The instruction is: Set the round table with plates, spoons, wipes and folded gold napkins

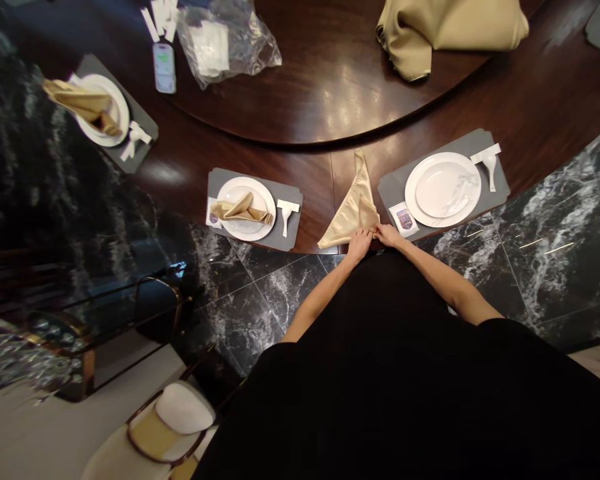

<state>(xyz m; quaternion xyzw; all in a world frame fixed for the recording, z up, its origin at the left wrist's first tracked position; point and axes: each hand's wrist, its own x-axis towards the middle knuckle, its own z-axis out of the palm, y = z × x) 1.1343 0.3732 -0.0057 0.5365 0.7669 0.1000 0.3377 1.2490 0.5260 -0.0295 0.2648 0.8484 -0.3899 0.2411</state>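
Observation:
A gold cloth napkin (350,210) lies at the table's front edge, folded into a triangle with a smaller flap turned over on its right side. My left hand (361,244) grips the near edge of the cloth, fingers curled over it. Close beside it, my right hand (387,235) pinches the napkin's near right corner. To the right, a white plate (443,190) sits on a grey placemat (387,190) with a white spoon (490,167) and a small printed packet (404,219). On the left plate (265,193) rests a folded napkin (243,210).
A raised round turntable (305,100) carries a pile of gold cloth (450,27) and a clear plastic bag (227,43). A phone (165,69) lies near white paper strips (163,20). Another place setting (125,110) is far left. Chairs (167,423) stand behind at left.

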